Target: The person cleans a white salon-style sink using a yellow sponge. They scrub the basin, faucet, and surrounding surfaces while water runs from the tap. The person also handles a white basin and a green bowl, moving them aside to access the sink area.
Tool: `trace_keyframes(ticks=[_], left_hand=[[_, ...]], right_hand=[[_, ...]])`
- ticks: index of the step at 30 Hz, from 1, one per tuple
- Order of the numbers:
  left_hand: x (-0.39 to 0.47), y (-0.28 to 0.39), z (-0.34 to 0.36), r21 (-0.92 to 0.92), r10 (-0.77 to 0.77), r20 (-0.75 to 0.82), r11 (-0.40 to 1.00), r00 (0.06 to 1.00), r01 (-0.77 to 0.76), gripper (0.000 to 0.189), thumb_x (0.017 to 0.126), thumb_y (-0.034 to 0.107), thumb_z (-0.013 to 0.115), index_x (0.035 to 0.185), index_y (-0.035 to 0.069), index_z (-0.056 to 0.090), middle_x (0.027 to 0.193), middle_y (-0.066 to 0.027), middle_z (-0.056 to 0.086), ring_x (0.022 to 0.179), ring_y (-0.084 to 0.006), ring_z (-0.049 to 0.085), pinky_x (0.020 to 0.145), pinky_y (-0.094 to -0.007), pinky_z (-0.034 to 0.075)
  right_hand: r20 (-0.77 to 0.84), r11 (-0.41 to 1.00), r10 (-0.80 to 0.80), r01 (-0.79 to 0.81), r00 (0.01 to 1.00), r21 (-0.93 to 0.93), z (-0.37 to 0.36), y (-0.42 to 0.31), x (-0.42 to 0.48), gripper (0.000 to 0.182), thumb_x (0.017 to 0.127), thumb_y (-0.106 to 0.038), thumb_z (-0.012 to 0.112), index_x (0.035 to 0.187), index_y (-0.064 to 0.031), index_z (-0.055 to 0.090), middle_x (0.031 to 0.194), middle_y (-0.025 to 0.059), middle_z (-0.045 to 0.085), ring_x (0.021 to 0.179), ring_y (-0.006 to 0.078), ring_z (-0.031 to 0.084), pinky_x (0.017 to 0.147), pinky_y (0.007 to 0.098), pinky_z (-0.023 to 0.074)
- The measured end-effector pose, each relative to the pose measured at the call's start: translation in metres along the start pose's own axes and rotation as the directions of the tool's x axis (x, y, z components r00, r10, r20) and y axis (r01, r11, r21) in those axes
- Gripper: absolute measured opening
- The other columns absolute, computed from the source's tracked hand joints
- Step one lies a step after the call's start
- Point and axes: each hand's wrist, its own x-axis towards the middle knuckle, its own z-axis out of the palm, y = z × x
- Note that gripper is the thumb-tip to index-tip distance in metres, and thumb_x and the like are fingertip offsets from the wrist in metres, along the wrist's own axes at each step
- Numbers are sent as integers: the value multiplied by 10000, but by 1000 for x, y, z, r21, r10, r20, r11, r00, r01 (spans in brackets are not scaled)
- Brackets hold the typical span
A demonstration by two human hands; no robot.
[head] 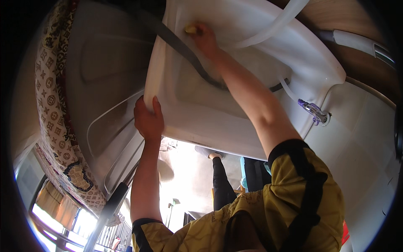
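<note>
A large white sink basin (207,108) fills the middle of the view. My left hand (148,118) grips its left edge near the front corner, thumb on top and fingers around the outside. Inside the basin, toward the far left, my right hand (204,39) holds a small yellow sponge (190,29) against the inner wall. The fingers partly cover the sponge. A dark grey corrugated-looking drain hose (189,56) runs over the left edge down into the basin, and my right forearm hides part of it.
A white hose (274,26) arches over the basin's far right. On the right tiled wall (352,126) sits a metal tap (318,114) with purple parts and a thin white tube. To the left stands a grey appliance (110,63) under a patterned cloth (52,104).
</note>
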Motion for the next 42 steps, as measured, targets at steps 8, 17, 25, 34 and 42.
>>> trace_keyframes(ticks=[8,17,25,34,42], left_hand=[[8,10,5,-17,-7,22,1000,1000,7,376,875,376,548,1075,57,556,961,-138,610,873,-337,580,733,-441,482],[9,12,5,5,-6,32,1000,999,6,360,883,363,531,1064,53,554,970,-150,604,903,-342,583,741,-447,484],[9,14,7,16,15,51,1000,999,-16,366,887,346,528,1080,35,539,979,-162,600,887,-354,590,745,-437,485],[9,12,6,-43,41,27,998,999,-39,388,898,364,518,1073,18,546,971,-193,616,875,-369,604,739,-426,480],[9,3,3,-5,-3,28,1000,1000,4,371,875,367,540,1052,42,546,962,-167,601,881,-352,590,729,-454,482]], right_hand=[[14,930,315,-306,949,-206,-60,19,-81,235,804,-115,602,1032,-65,629,976,125,649,910,241,617,786,351,473],[348,701,630,-701,694,129,-12,-102,-183,222,800,-92,508,1004,-30,570,908,143,630,846,249,591,772,356,448],[-63,781,161,-166,985,-603,76,-8,-118,215,865,-124,475,1054,-51,544,876,140,567,798,261,549,707,373,448],[-570,975,167,-49,804,216,79,7,-15,153,844,-57,456,994,-76,479,992,152,504,920,282,508,797,385,414],[58,863,468,-470,882,185,40,-52,-156,129,788,-18,503,896,-41,570,939,195,583,865,324,573,753,392,458]])
